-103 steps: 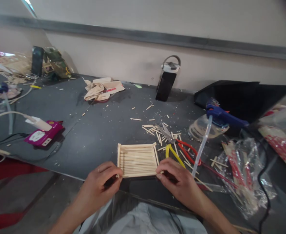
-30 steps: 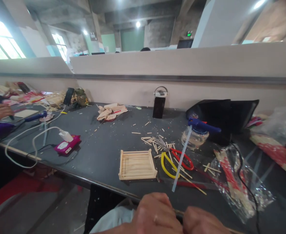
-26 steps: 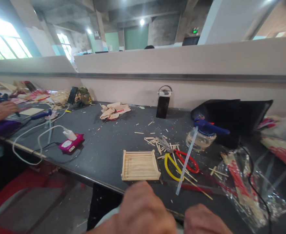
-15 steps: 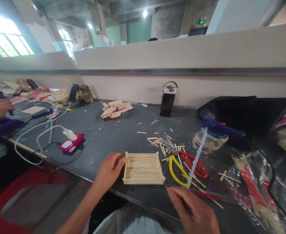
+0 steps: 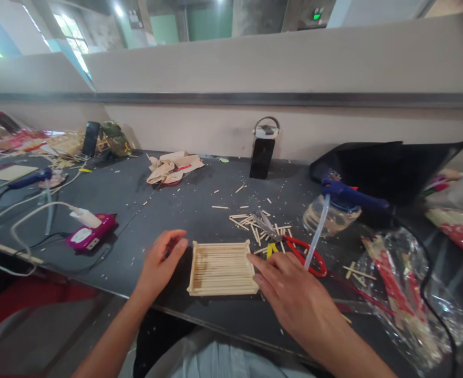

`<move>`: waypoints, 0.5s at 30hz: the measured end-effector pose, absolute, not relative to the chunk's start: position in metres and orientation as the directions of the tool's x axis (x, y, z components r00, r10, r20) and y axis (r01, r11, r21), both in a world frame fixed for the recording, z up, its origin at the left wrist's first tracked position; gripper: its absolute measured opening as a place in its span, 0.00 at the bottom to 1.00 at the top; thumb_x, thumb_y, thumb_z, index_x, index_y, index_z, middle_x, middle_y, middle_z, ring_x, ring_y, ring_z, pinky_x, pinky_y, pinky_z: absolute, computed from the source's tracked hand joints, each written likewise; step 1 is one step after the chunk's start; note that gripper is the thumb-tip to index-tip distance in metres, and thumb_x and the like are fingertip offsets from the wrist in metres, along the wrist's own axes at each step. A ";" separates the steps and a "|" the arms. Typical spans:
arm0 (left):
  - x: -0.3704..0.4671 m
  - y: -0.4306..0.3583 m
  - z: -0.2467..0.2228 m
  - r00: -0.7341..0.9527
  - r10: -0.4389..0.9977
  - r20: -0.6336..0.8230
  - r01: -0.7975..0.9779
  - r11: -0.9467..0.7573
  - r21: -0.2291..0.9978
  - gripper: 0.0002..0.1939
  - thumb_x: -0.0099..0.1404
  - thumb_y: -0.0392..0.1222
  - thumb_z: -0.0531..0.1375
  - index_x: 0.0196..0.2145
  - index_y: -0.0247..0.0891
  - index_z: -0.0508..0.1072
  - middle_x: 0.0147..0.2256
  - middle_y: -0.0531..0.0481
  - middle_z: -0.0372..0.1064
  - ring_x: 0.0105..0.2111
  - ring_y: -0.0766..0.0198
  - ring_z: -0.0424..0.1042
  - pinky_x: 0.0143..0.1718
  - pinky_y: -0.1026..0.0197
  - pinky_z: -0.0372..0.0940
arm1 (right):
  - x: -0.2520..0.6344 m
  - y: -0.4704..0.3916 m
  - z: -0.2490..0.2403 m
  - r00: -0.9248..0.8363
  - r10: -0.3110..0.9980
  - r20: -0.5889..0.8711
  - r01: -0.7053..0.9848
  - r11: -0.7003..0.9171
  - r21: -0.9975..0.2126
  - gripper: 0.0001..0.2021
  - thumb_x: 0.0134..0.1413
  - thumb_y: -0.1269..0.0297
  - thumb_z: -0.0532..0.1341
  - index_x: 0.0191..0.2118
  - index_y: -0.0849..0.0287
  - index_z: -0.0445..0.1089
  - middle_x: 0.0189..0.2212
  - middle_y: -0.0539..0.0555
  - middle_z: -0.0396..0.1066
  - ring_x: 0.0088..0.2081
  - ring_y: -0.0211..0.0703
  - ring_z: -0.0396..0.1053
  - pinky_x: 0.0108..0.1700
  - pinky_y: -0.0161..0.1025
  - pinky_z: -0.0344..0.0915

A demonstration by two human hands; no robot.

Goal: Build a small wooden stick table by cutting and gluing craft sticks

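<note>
A small rectangular tray of wooden sticks (image 5: 222, 269), with a low rim and short corner posts, lies on the dark table in front of me. My left hand (image 5: 161, 262) is just left of it, empty, thumb and fingers apart and curved. At the tray's right edge, my right hand (image 5: 290, 283) reaches in with fingers stretched out, its fingertips at or touching the rim. Under and beyond this hand are pliers with red and yellow handles (image 5: 306, 256), the yellow handle mostly hidden. Cut stick pieces (image 5: 255, 227) lie scattered around the pliers' jaws.
A blue glue gun (image 5: 353, 198) rests on a clear round container (image 5: 314, 218) at right. Plastic-wrapped stick bundles (image 5: 397, 278) and a black cable lie nearby. A magenta power strip (image 5: 93, 231) sits left, a crumpled cloth (image 5: 174, 167) and a phone (image 5: 261, 157) farther back.
My right hand has moved up and left, from below the tray's corner to its right edge, covering the yellow handle. My left hand is slightly farther from the tray. The view has shifted.
</note>
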State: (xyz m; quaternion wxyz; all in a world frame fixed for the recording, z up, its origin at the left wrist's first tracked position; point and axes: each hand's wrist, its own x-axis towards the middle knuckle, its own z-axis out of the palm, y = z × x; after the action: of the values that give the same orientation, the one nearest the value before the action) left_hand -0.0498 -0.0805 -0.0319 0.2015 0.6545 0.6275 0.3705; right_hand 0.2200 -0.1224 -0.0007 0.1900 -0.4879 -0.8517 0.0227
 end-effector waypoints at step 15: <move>-0.041 -0.067 -0.050 0.273 0.943 0.192 0.605 -0.324 0.728 0.16 0.68 0.46 0.55 0.51 0.41 0.69 0.42 0.47 0.72 0.42 0.58 0.70 0.46 0.55 0.63 | 0.161 -0.079 0.005 -0.604 0.792 -0.091 0.796 0.605 -0.025 0.16 0.59 0.74 0.54 0.50 0.57 0.71 0.37 0.60 0.73 0.41 0.54 0.66 0.46 0.51 0.56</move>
State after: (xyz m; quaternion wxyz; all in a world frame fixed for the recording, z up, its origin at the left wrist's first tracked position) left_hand -0.0408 -0.0666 -0.0505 0.2698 0.7509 0.5151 0.3131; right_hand 0.1606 -0.0794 0.0050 -0.0353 -0.4435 -0.8950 0.0312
